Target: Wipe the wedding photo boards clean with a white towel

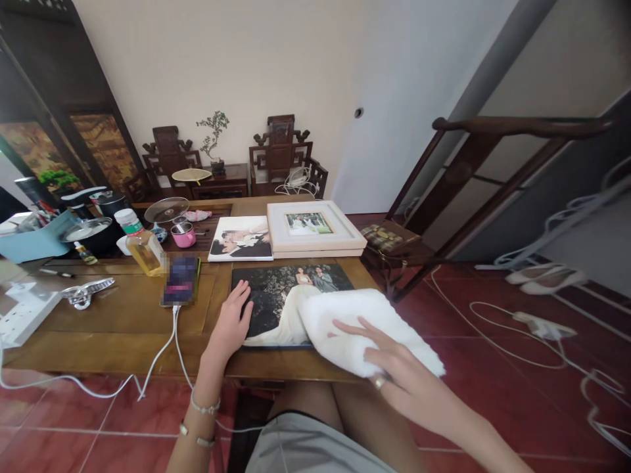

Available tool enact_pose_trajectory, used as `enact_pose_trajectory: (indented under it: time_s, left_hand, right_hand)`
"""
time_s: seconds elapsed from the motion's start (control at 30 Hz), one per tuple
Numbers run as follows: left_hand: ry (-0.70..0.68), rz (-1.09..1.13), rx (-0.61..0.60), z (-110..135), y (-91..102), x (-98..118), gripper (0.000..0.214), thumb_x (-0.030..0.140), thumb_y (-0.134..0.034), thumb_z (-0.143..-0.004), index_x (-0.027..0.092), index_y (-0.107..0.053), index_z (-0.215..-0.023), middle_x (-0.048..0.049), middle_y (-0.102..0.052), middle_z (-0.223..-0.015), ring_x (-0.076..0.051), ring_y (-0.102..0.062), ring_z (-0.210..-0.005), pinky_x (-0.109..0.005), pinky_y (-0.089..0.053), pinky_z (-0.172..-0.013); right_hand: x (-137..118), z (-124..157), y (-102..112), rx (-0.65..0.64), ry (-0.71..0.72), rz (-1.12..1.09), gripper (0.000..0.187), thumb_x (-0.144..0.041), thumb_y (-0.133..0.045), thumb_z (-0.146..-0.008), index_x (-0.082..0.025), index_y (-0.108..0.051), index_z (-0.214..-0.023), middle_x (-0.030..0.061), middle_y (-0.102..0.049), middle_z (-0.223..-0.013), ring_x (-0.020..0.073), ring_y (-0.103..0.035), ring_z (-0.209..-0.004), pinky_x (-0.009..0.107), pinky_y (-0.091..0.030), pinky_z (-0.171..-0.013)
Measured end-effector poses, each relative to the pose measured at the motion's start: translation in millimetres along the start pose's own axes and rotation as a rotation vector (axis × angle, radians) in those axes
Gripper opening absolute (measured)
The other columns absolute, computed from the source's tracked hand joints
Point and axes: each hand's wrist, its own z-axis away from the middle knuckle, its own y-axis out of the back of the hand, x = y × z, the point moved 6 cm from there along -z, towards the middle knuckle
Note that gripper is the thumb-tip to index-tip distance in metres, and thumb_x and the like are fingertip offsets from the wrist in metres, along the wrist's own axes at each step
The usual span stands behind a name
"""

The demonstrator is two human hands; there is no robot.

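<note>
A dark wedding photo board (pixel 276 289) lies flat at the near edge of the wooden table (pixel 123 315). My left hand (pixel 231 322) rests open on the board's left edge, fingers stretched forward. A white towel (pixel 345 315) lies over the board's right part. My right hand (pixel 389 364) lies flat on the towel, fingers spread, a ring on one finger.
Behind the board are a second photo print (pixel 240 240) and a white framed picture (pixel 315 226). A phone (pixel 180 281) with a white cable, an oil bottle (pixel 142 246), a pink cup (pixel 183 234), pots and a power strip (pixel 22 315) fill the left. Cables trail over the red floor on the right.
</note>
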Motion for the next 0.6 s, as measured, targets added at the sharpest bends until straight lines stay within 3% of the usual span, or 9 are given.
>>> enact_pose_trajectory:
  time_s: [0.17, 0.27, 0.37, 0.47, 0.6]
  left_hand:
    - [-0.003, 0.000, -0.005, 0, 0.0, -2, 0.038, 0.025, -0.042, -0.090, 0.012, -0.055, -0.123, -0.0150, -0.048, -0.136, -0.023, -0.038, -0.132, -0.044, -0.031, -0.109]
    - [-0.002, 0.003, -0.009, 0, 0.4, -1, 0.038, 0.025, -0.042, -0.090, 0.012, -0.054, -0.123, -0.0144, -0.048, -0.137, -0.023, -0.038, -0.132, -0.044, -0.031, -0.110]
    - [-0.001, 0.017, -0.011, 0, 1.0, -1, 0.037, 0.026, -0.042, -0.090, 0.014, -0.054, -0.124, -0.0134, -0.048, -0.137, -0.023, -0.037, -0.132, -0.045, -0.031, -0.110]
    - [-0.001, 0.022, -0.009, 0, 1.5, 0, 0.037, 0.026, -0.042, -0.090, 0.014, -0.054, -0.124, -0.0133, -0.048, -0.137, -0.023, -0.038, -0.132, -0.045, -0.031, -0.110]
    - [0.000, 0.017, -0.005, 0, 1.0, -1, 0.038, 0.026, -0.042, -0.090, 0.012, -0.055, -0.123, -0.0147, -0.048, -0.137, -0.022, -0.038, -0.132, -0.044, -0.030, -0.110]
  right_hand:
    - [45, -42, 2, -0.011, -0.113, 0.005, 0.014, -0.011, -0.042, -0.063, -0.022, -0.050, -0.062, 0.0065, -0.057, -0.127, 0.0297, -0.036, -0.131, 0.050, -0.032, -0.104]
    - [73, -76, 10, 0.034, -0.131, 0.005, 0.012, -0.016, -0.039, -0.065, -0.023, -0.045, -0.058, 0.0061, -0.067, -0.086, 0.0294, -0.054, -0.111, 0.044, -0.039, -0.095]
    - [90, -100, 16, 0.068, -0.150, 0.013, 0.012, -0.018, -0.037, -0.065, -0.024, -0.039, -0.054, 0.0000, -0.056, -0.059, 0.0248, -0.062, -0.085, 0.041, -0.041, -0.092]
    - [93, -102, 15, 0.092, -0.165, 0.024, 0.011, -0.018, -0.038, -0.065, -0.024, -0.040, -0.056, 0.0007, -0.058, -0.062, 0.0261, -0.060, -0.092, 0.042, -0.039, -0.095]
    - [78, -70, 7, 0.101, -0.179, 0.042, 0.010, -0.017, -0.040, -0.065, -0.024, -0.044, -0.060, 0.0070, -0.067, -0.101, 0.0306, -0.048, -0.120, 0.046, -0.037, -0.098]
